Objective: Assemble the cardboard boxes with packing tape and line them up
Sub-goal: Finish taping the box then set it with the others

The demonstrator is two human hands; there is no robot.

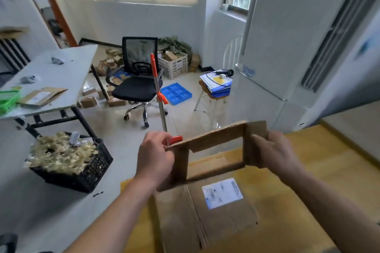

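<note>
Your left hand (pixel 156 156) curls its fingers round the left side of a small cardboard box (pixel 213 152). Your right hand (pixel 273 150) grips the box's right side, with the thumb on the front and the fingers behind. The box is open like a frame, so you can see right through it. You hold it up in the air over a yellow table (pixel 308 170). Under it, a flat cardboard sheet (pixel 205 217) with a white label (pixel 223 193) lies on the table. A mop with an orange handle (pixel 159 92) stands just behind your left hand.
</note>
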